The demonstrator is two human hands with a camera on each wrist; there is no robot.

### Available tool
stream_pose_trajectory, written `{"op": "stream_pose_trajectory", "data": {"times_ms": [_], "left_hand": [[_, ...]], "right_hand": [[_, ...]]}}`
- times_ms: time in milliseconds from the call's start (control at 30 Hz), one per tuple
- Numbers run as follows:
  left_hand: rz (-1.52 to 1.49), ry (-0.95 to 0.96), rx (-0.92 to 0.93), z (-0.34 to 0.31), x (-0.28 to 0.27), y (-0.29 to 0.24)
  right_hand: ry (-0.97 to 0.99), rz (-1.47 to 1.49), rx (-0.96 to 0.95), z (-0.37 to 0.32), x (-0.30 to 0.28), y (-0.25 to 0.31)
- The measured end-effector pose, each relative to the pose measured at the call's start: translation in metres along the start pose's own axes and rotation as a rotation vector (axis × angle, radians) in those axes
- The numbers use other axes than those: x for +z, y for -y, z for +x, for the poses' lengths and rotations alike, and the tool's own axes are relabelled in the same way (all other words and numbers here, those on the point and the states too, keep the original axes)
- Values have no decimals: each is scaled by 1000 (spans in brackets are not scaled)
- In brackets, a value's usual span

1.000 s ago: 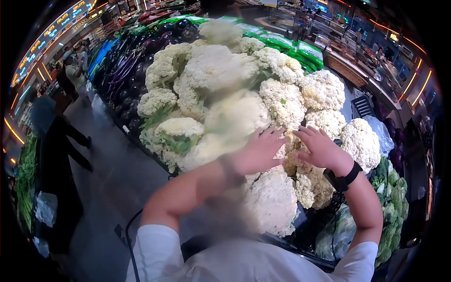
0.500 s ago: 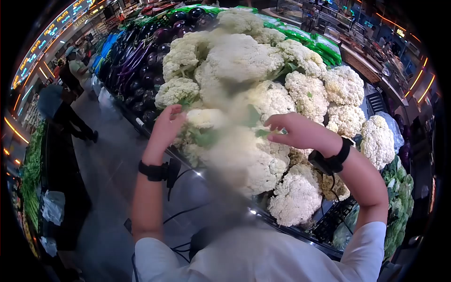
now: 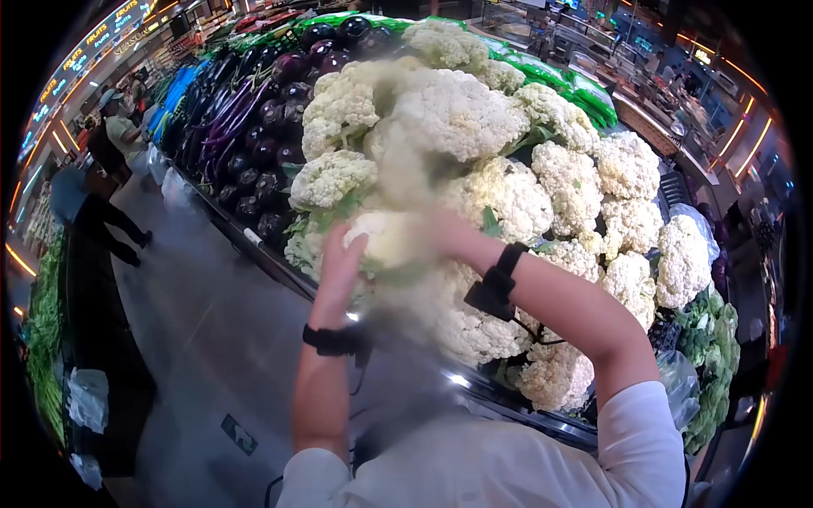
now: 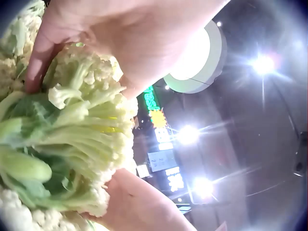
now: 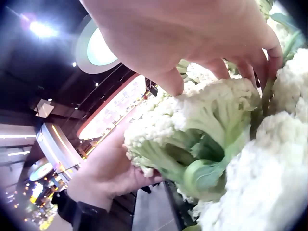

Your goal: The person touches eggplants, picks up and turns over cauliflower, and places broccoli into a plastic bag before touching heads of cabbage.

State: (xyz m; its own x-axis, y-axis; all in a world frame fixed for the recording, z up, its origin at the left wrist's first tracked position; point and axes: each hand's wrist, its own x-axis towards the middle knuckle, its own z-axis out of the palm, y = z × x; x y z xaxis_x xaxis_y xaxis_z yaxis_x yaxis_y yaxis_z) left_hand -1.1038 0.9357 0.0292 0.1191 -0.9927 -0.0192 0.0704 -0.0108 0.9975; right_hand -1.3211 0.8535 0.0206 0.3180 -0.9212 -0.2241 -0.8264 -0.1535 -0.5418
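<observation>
Both hands hold one cauliflower [image 3: 385,237] at the left front edge of the heap. The left hand [image 3: 340,258] grips its left side, thumb on top; the right hand [image 3: 449,233] is at its right, blurred in the head view. Seen from the left wrist, the cauliflower [image 4: 82,130] shows green leaves and stem, with the left hand's [image 4: 120,38] fingers curled round it. In the right wrist view the right hand [image 5: 192,38] lies over the top of the cauliflower [image 5: 197,130], fingers bent down its far side, while the left hand [image 5: 106,168] supports the other side.
More cauliflowers [image 3: 508,199] are heaped behind and to the right, touching the held one. Eggplants [image 3: 271,148] lie at the left, green packages [image 3: 584,93] at the back, leafy greens [image 3: 716,364] at the right. A dark stand edge [image 3: 262,258] borders the aisle, where people [image 3: 89,207] stand.
The left hand has moved right and down onto the cauliflower. The right hand has moved left to its other side. The hands were apart before; both now hold it.
</observation>
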Motion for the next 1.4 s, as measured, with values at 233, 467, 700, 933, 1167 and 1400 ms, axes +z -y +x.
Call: {"op": "stream_pose_trajectory", "data": {"times_ms": [233, 467, 700, 933, 1167, 1400], "left_hand": [[-255, 128, 348, -17, 19, -54], [-357, 165, 444, -4, 34, -19], [-189, 231, 140, -28, -9, 87], [-90, 191, 245, -19, -16, 97], [305, 166, 237, -18, -28, 85], [816, 146, 112, -46, -47, 7]], "right_hand": [[-455, 367, -30, -73, -45, 40], [-761, 119, -499, -94, -74, 64], [-541, -1, -515, -75, -18, 39], [-151, 202, -219, -65, -36, 43], [-103, 78, -206, -66, -39, 53], [-126, -116, -500, -164, -136, 75]]}}
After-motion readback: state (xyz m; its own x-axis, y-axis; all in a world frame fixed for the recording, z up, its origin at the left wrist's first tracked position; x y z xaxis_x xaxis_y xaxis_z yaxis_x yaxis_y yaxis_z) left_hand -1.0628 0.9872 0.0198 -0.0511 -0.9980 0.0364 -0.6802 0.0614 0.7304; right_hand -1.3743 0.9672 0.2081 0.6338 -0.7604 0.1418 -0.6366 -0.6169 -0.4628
